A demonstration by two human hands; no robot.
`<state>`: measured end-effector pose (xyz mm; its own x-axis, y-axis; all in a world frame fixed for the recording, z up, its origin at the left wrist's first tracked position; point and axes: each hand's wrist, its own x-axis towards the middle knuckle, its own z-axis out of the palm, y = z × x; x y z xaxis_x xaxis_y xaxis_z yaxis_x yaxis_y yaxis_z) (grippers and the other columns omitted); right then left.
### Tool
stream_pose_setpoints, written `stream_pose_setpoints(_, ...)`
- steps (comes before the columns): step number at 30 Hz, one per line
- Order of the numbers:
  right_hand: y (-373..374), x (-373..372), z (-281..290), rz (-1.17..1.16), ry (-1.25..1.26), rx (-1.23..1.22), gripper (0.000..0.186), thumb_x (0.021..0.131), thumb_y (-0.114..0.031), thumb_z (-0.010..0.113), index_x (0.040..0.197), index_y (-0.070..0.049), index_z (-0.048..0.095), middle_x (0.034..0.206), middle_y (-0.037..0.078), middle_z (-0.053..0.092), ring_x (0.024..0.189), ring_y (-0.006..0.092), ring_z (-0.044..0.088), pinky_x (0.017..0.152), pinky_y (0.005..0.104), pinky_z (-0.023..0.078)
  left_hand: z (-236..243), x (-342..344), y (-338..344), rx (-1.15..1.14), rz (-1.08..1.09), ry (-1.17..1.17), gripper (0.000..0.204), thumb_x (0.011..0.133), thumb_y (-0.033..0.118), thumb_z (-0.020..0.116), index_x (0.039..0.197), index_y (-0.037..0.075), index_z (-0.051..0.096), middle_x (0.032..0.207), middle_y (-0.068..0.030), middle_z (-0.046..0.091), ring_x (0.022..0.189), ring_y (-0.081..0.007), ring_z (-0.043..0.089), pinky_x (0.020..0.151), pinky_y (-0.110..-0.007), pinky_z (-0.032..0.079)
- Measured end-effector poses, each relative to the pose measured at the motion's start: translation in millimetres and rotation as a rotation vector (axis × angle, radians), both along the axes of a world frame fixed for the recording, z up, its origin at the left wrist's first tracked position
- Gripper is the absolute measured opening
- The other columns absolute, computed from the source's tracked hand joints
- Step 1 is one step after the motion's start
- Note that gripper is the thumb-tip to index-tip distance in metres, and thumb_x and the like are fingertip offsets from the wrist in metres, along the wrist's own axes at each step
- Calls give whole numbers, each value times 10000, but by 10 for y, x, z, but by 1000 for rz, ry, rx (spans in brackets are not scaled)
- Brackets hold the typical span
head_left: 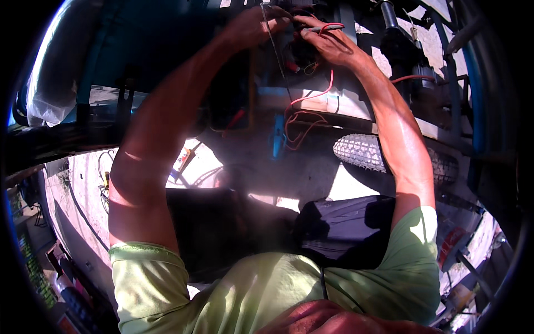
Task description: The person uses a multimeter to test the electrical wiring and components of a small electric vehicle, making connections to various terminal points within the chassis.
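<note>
Both arms reach up to a dark bundle of wires (310,67) in a shaded metal frame at the top of the view. My right hand (337,49) is closed around a slim pen-like probe (325,28) with a red stripe or lead along it. My left hand (257,26) is closed at the same bundle, its fingertips almost meeting the right hand's. What they pinch is hidden in shadow. A thin pale strand (273,42) crosses that hand and hangs below it. From near the right hand, a red wire (331,83) runs down over a pale frame bar.
A blue clip (277,138) hangs below the bar near loops of reddish wire (305,119). A red clip (235,119) is further left. A knobbly tyre (359,152) lies under my right forearm. A shock absorber (389,16) stands at upper right; clear plastic wrapping (53,94) covers something far left.
</note>
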<state>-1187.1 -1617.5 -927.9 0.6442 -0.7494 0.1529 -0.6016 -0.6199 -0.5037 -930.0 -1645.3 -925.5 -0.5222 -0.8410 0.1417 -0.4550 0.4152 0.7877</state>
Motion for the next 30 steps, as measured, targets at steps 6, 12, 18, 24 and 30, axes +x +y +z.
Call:
stream_pose_setpoints(6, -53, -121, -71, 100, 285, -347, 284, 997, -74, 487, 1228, -48, 650, 1577, 177, 442, 1279, 389, 582, 1057, 396, 507, 398, -314, 73, 115, -16, -65, 286, 929, 263, 645, 982, -10, 710, 941, -153, 679, 875, -266, 676, 760, -377, 535)
stream_pose_setpoints(12, -248, -94, -186, 211, 118, -422, 255, 1006, -149, 466, 1052, 23, 648, 1271, 209, 589, 1037, 353, 643, 860, 405, 543, 227, -208, -117, -254, -241, -65, 210, 875, 211, 675, 868, 10, 733, 969, -171, 691, 872, -300, 684, 758, -372, 554)
stream_pose_setpoints(18, -253, -35, -178, 243, 145, -387, 173, 898, -60, 469, 908, 34, 614, 1174, 225, 589, 1025, 360, 616, 863, 430, 526, 3, -76, -272, -416, -372, -82, 159, 878, 152, 665, 910, 9, 726, 960, -165, 717, 875, -294, 709, 791, -361, 577)
stream_pose_setpoints(24, -450, -237, -578, 262, 21, -144, 94, 883, -32, 495, 878, -5, 585, 963, 146, 598, 1001, 302, 627, 959, 396, 517, 298, -262, -15, -49, -89, -114, 233, 868, 166, 651, 999, -17, 711, 1004, -164, 756, 945, -268, 725, 835, -371, 574)
stream_pose_setpoints(30, -93, -18, -171, 46, 105, -327, 276, 930, -70, 565, 1162, -24, 707, 1507, 160, 534, 1319, 356, 574, 1065, 383, 531, 317, -168, 41, 86, -25, -67, 284, 873, 182, 640, 1067, -14, 706, 1048, -172, 756, 989, -273, 718, 878, -384, 567)
